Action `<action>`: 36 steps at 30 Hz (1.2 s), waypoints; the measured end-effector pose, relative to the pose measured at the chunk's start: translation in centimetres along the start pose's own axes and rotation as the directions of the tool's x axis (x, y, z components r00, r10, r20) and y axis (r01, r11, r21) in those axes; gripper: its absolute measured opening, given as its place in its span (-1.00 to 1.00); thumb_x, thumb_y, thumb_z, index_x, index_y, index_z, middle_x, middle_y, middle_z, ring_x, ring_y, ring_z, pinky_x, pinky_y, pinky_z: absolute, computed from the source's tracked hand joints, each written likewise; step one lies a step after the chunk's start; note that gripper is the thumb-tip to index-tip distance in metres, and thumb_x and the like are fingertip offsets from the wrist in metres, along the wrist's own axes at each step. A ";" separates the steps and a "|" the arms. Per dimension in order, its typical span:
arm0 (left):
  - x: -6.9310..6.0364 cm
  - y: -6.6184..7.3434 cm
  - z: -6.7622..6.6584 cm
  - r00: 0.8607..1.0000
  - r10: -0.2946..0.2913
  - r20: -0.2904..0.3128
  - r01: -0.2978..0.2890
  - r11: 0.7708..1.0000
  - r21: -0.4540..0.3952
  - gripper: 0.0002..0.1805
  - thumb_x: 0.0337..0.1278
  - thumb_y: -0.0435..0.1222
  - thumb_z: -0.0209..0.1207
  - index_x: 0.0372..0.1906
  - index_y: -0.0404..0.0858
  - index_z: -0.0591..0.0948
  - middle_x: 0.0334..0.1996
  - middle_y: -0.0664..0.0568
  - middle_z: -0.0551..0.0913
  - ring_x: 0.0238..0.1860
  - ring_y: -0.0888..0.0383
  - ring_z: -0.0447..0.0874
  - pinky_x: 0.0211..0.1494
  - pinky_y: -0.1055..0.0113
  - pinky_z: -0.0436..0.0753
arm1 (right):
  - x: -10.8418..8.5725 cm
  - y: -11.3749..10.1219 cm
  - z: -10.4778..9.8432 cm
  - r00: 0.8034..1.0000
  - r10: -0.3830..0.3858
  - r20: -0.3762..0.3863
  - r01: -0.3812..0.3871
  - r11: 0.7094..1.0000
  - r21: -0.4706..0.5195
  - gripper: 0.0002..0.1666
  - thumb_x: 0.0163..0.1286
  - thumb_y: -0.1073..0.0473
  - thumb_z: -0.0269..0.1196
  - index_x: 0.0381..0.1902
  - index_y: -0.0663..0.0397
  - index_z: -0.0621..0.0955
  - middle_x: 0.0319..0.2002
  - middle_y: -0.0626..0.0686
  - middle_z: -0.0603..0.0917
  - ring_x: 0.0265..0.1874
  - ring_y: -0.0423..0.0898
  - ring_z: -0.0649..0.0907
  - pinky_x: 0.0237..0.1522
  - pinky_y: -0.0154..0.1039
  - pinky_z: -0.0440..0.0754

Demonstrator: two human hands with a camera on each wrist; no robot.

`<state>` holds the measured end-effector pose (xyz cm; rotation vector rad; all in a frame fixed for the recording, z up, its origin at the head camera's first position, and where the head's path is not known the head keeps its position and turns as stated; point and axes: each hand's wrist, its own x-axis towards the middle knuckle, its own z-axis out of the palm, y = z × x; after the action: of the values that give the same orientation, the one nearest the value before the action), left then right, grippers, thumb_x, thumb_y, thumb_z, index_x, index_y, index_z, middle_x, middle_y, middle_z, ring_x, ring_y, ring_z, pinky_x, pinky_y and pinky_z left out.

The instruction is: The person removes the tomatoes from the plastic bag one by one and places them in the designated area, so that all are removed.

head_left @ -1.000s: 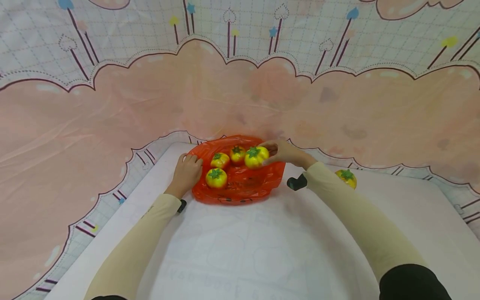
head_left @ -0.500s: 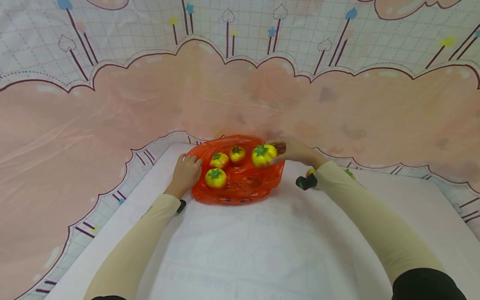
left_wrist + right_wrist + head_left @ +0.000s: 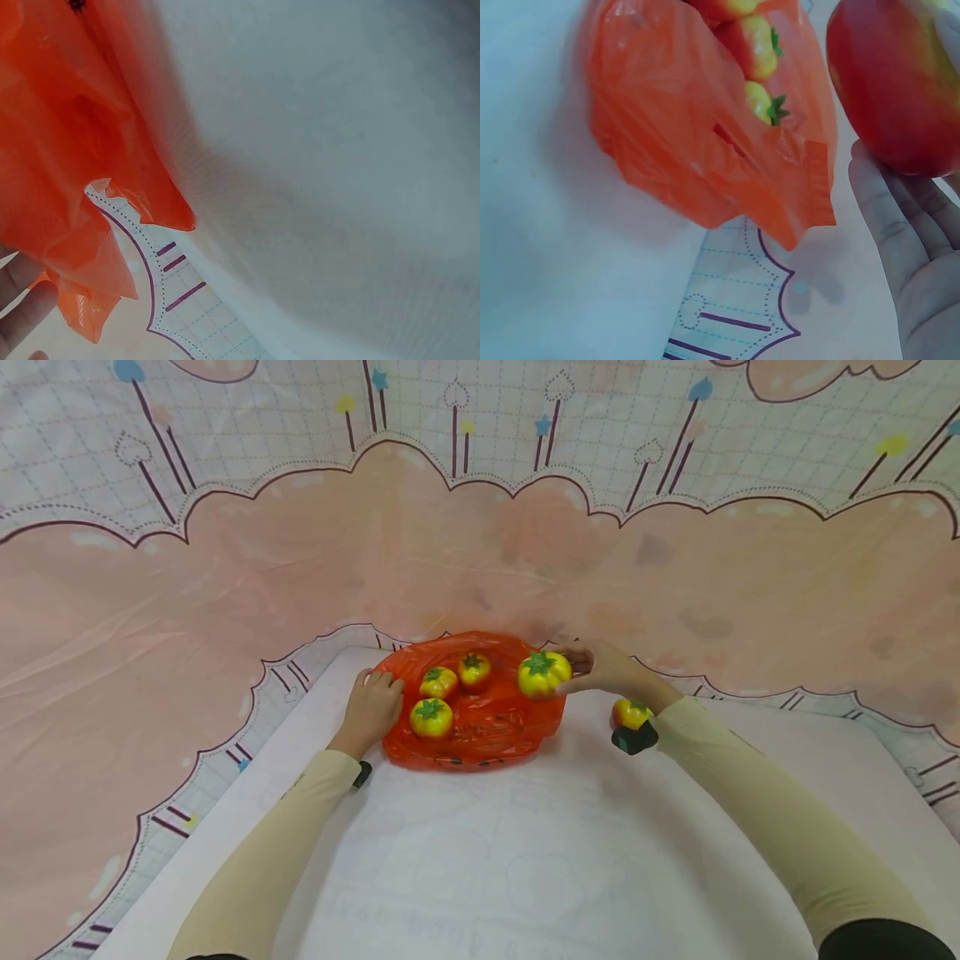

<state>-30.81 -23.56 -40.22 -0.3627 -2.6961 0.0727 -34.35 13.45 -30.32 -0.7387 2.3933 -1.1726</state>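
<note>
A red plastic bag lies at the table's far edge with three yellow-red fruits in it, one being the front fruit. My left hand grips the bag's left edge; its fingers show beside the orange-red plastic in the left wrist view. Over the bag's right edge, my right hand holds a larger yellow fruit with a green top. In the right wrist view that fruit shows a red side, with the right hand's fingers around its lower end.
Another yellow-red fruit sits on the white table, right of the bag and beside my right wrist. A patterned pink cloth hangs behind the table and meets its far edge.
My right hand has moved right with its fruit, from above the bag's middle to its right edge. The fruit on the table has come into view beside the right wrist. The left hand stays put.
</note>
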 end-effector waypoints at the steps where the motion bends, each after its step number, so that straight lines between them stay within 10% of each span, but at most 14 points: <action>1: 0.0 0.0 0.0 1.000 -0.002 0.002 0.002 1.000 -0.002 -0.77 0.14 -0.29 0.19 -0.14 -0.33 0.61 -0.18 -0.19 0.64 -0.01 -0.12 0.54 0.32 -0.11 0.35 | -0.2 0.1 0.0 1.000 -0.001 0.000 0.001 1.000 0.000 -0.18 0.13 0.14 0.38 0.34 0.01 0.33 0.25 0.14 0.47 0.17 0.09 0.53 0.13 -0.06 0.55; 21: 0.1 -0.2 0.4 1.000 0.012 -0.020 -0.012 1.000 -0.005 -0.79 0.14 -0.29 0.19 -0.17 -0.33 0.62 -0.22 -0.19 0.65 -0.05 -0.12 0.55 0.31 -0.10 0.36 | -5.0 1.5 0.5 0.998 -0.036 -0.049 0.036 0.999 -0.004 -0.16 0.14 0.04 0.37 0.34 0.09 0.32 0.28 0.18 0.43 0.19 0.12 0.52 0.13 -0.15 0.56; 36: 0.1 -0.3 0.6 1.000 0.018 -0.026 -0.018 1.000 -0.003 -0.78 0.13 -0.29 0.21 -0.16 -0.33 0.62 -0.21 -0.19 0.64 -0.04 -0.12 0.54 0.29 -0.09 0.38 | -9.0 2.8 -1.0 0.988 -0.042 -0.147 0.035 0.998 -0.051 -0.23 0.19 0.17 0.33 0.32 0.22 0.31 0.24 0.25 0.44 0.09 -0.02 0.55 -0.01 -0.59 0.49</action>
<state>-31.27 -23.80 -40.71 -0.3866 -2.6680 0.0679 -28.59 20.95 -31.11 -0.7403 2.5477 -1.2278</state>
